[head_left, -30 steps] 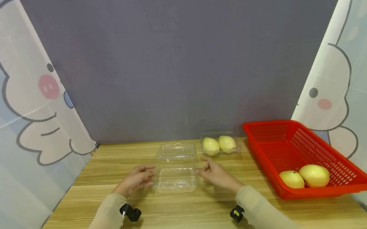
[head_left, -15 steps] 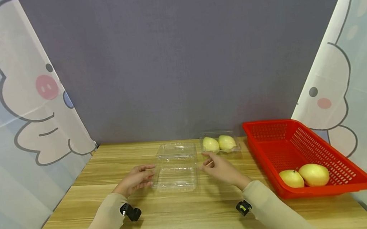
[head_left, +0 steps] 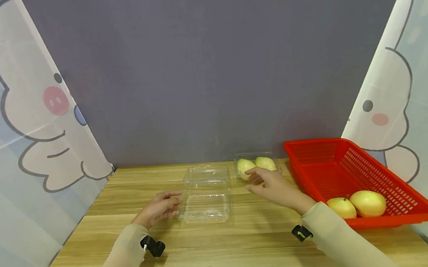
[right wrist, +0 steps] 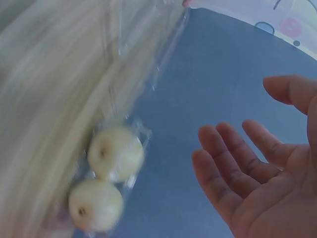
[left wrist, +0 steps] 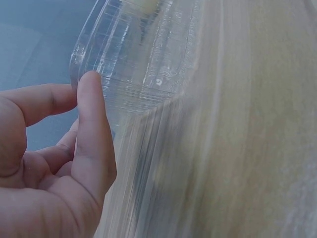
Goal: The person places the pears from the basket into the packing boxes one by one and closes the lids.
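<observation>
Right hand [head_left: 275, 188] has moved rightward, loosely spread; left hand [head_left: 157, 209] pinches clear container [head_left: 206, 209].

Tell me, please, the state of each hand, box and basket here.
Near clear box: open, empty
Far clear box: holds two packed fruits; lid closure unclear
Red basket: open-topped, holds two loose fruits
Left hand: pinching near clear box's edge
Right hand: relaxed, holding nothing

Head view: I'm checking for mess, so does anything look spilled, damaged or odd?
Nothing stands out. Two yellow fruits sit inside the red basket, two more inside the far container, and the open container rests on the table; no spill or obvious damage shows.
</observation>
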A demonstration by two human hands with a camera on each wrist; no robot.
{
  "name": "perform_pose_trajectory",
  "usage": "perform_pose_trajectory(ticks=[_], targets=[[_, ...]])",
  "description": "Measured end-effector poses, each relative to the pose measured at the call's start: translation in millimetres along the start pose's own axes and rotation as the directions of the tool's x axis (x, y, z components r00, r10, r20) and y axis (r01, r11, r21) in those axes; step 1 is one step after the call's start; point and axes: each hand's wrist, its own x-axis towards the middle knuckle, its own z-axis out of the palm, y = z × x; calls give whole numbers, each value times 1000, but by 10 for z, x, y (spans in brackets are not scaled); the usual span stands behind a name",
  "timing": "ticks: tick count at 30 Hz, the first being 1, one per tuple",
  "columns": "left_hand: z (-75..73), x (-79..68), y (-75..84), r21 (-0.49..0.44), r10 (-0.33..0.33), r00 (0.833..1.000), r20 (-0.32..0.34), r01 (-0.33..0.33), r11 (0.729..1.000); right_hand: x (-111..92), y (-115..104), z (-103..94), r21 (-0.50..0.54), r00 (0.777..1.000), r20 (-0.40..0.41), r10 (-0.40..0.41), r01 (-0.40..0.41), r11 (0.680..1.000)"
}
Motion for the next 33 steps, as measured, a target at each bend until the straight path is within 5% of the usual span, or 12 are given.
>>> perform_pose_trajectory(ticks=[12,33], targets=[[3,-8,18,-5,-8,1000,-2,8,1000,-172,54,-520,-126,1000,-23,13,-16,992],[14,5,21,-2,-8,1000,-2,8,1000,-662,331,-1177,-302,992,56,111,-89,949]])
